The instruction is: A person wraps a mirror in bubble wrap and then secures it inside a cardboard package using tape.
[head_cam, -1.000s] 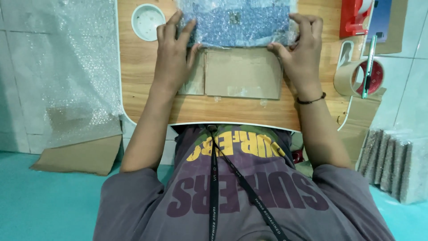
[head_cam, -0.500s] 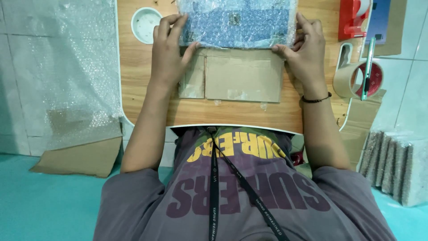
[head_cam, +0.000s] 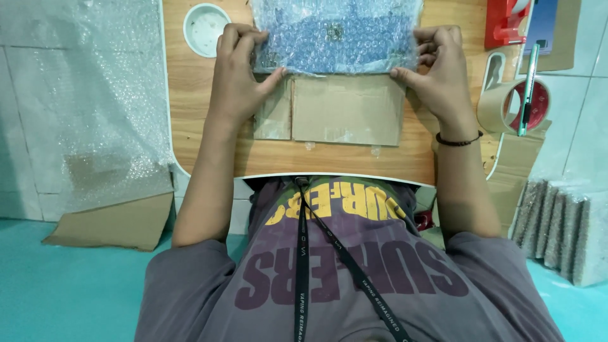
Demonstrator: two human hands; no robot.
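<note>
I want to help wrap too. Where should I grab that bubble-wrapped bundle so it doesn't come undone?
Probably by its two short ends, coming in from both sides, as the left hand and right hand do now. The bubble-wrapped bundle is wide and flat, lying across the cardboard piece, and its loose wrap edge runs along the near side, so thumbs can pin it there.

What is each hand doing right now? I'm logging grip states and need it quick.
Left hand: closed on the left end of the bubble-wrapped bundle.
Right hand: closed on its right end.

packing station: tape rolls (head_cam: 514,104), bubble wrap (head_cam: 95,95).
</note>
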